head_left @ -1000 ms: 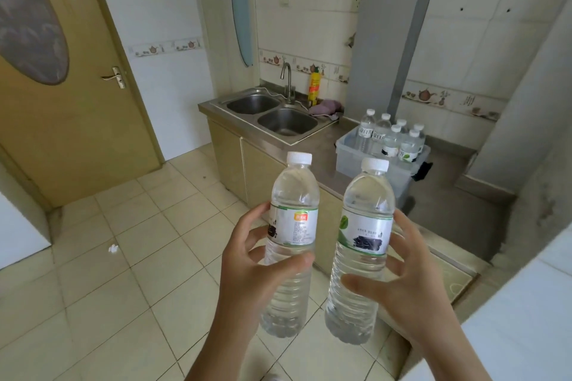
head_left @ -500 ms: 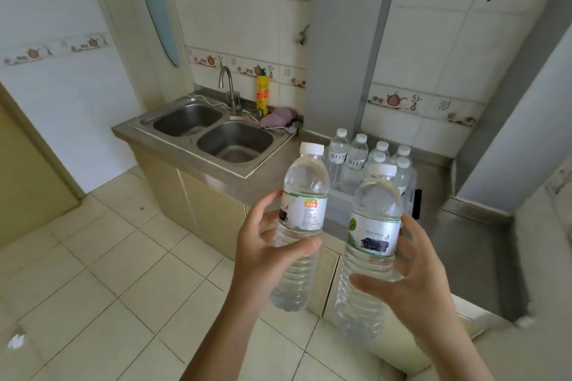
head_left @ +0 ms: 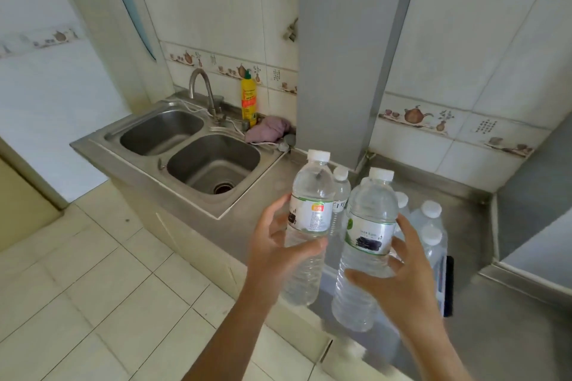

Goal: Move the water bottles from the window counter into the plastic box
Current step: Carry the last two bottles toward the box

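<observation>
My left hand (head_left: 280,252) grips a clear water bottle (head_left: 309,195) with a white cap and a green-orange label, held upright. My right hand (head_left: 408,281) grips a second clear water bottle (head_left: 368,219) with a green and black label, also upright. Both hang just in front of and above the clear plastic box (head_left: 441,275) on the steel counter. Several capped bottles (head_left: 430,219) stand inside the box, partly hidden behind the two held ones.
A double steel sink (head_left: 198,148) with a tap (head_left: 202,86) lies left of the box. A yellow detergent bottle (head_left: 248,99) and a pink cloth (head_left: 269,130) sit behind it. A grey column (head_left: 349,56) rises behind the box. Tiled floor (head_left: 93,303) lies at lower left.
I have walked closer to the counter; sink and box now fill more of the view. Both hands still hold their bottles, now right over the box's near side.
</observation>
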Action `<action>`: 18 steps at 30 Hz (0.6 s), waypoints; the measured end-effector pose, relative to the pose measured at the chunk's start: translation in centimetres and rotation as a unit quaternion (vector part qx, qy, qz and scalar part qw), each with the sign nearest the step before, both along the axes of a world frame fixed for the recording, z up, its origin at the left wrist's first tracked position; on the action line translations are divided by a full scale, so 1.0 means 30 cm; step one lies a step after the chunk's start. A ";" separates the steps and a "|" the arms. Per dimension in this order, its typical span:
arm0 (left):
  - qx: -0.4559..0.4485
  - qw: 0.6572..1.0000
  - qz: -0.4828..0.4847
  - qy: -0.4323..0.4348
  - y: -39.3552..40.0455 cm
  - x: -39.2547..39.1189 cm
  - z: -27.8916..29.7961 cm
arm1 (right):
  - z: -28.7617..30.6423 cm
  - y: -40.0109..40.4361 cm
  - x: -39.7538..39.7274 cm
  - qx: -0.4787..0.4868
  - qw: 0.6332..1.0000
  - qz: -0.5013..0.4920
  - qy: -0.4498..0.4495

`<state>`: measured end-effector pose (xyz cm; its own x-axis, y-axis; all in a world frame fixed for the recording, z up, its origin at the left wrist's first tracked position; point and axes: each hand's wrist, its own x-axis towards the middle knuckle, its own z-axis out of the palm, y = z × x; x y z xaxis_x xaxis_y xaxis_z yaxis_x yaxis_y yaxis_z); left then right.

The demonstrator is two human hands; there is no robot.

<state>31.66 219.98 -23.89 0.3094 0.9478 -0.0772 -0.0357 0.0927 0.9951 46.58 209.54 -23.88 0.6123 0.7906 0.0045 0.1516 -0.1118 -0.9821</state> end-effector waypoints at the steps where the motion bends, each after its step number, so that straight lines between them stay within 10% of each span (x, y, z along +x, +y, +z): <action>1: 0.007 1.000 0.002 -0.001 0.035 0.034 0.000 | -0.017 0.033 0.017 0.005 1.000 -0.007 -0.005; 18: 0.030 0.981 -0.188 0.045 0.454 0.295 -0.284 | -0.216 0.378 0.089 -0.076 0.978 -0.183 -0.057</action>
<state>40.52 233.60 -32.41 0.6317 0.7723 -0.0671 0.0781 0.0227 0.9967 49.27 220.88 -30.35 0.8574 0.5146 -0.0125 0.1805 -0.3233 -0.9289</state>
